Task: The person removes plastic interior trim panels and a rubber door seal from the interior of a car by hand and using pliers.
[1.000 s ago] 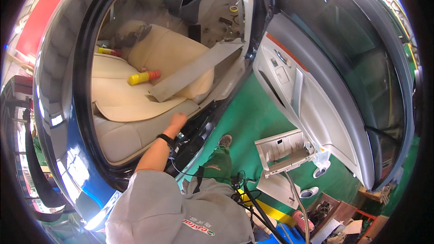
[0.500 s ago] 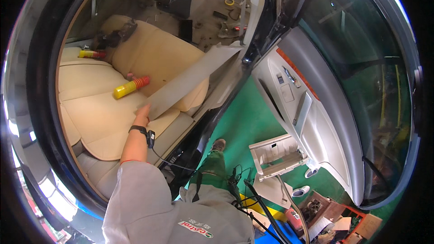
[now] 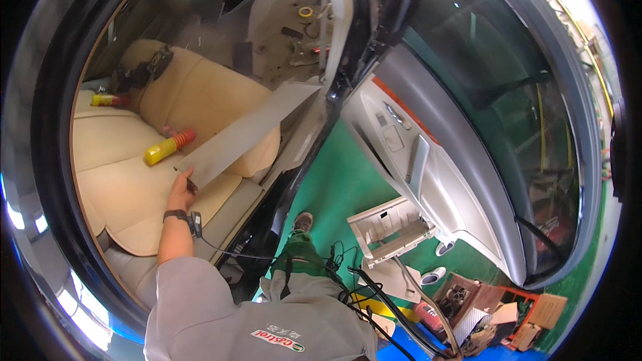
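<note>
A yellow-and-red cylinder (image 3: 162,150) lies on the beige seat (image 3: 130,194); near it, the left hand (image 3: 181,194) has its fingers closed round one end of the grey trim strip (image 3: 244,130), which slants past the seat's right edge.

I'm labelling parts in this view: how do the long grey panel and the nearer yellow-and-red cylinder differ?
The grey panel is long and flat, while the yellow-and-red cylinder is short and rounded. The grey panel is one plain colour; the yellow-and-red cylinder has two. The left hand grips the grey panel's near end, whereas the yellow-and-red cylinder lies unheld. Both are at least partly over the cream seat.
</note>
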Motion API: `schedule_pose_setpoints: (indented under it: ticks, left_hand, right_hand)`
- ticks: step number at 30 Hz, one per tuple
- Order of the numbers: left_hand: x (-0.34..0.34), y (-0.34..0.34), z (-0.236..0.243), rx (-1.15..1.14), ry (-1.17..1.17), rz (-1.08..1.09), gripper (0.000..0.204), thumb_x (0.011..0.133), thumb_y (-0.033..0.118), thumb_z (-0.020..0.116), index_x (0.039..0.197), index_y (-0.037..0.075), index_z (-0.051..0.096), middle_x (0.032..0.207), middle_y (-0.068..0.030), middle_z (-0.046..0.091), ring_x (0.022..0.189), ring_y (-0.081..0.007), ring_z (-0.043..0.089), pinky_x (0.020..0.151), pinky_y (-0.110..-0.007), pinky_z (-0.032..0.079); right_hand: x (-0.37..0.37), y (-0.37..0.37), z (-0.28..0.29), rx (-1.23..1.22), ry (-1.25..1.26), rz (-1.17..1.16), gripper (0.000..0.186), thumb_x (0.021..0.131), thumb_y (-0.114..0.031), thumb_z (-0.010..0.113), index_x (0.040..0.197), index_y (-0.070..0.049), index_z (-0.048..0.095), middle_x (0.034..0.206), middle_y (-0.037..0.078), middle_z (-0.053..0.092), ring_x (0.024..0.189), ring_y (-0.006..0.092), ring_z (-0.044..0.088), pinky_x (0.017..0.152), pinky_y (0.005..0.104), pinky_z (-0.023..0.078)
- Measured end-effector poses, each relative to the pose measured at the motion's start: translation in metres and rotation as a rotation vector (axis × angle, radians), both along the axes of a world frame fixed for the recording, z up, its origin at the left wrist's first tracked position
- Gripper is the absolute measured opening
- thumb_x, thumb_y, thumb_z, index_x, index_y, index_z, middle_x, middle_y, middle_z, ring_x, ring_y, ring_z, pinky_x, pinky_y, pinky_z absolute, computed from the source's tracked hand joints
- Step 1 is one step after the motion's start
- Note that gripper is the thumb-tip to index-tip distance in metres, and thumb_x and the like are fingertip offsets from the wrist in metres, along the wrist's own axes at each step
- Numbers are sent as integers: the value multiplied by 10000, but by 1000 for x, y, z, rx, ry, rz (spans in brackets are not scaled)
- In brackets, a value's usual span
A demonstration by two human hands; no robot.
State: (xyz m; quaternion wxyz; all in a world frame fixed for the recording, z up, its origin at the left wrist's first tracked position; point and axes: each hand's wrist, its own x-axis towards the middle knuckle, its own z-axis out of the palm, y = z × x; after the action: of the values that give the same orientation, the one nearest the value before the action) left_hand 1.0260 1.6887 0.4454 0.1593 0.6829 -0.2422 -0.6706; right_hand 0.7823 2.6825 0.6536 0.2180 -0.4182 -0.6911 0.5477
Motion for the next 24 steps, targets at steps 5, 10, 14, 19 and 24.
schedule_pose_setpoints:
  ticks: [5, 10, 14, 19, 24]
  left_hand:
    - [-14, 2, 10, -71, 335, -87, 213, 876, 333, 717, 948, 156, 624, 788, -37, 615, 713, -209, 582, 605, -374, 458]
    - [-14, -1, 1, -278, 222, -280, 127, 927, 262, 683, 935, 161, 607, 716, 60, 499, 602, -91, 463, 492, -243, 353]
    - [-37, 1, 10, -223, 275, -8, 203, 889, 295, 751, 856, 157, 606, 626, 32, 491, 493, -100, 396, 420, -246, 308]
    - [-97, 29, 66, -105, 320, -439, 259, 875, 324, 741, 764, 169, 565, 611, 44, 525, 470, -101, 424, 410, -247, 317]
    - [-142, 81, 144, -342, 299, -588, 198, 842, 296, 697, 865, 129, 594, 689, 33, 583, 474, -95, 458, 418, -231, 349]
  right_hand:
    - [17, 27, -2, 7, 100, -26, 162, 906, -148, 532, 1046, -108, 603, 757, -6, 492, 584, 103, 406, 505, 253, 343]
    - [22, -8, 19, -364, 288, -456, 104, 929, -184, 545, 858, -126, 496, 647, 0, 437, 538, 132, 457, 476, 286, 394]
    - [41, -30, 46, -346, 463, -466, 153, 906, -155, 600, 835, -105, 474, 667, -8, 442, 516, 128, 464, 471, 276, 424]
    - [74, -12, 76, -87, 480, -450, 166, 904, -176, 623, 806, -119, 502, 638, -33, 430, 503, 93, 407, 493, 276, 385]
    - [127, 34, 131, -37, 506, -416, 208, 928, -215, 638, 789, -125, 514, 593, -53, 400, 479, 78, 360, 487, 276, 336]
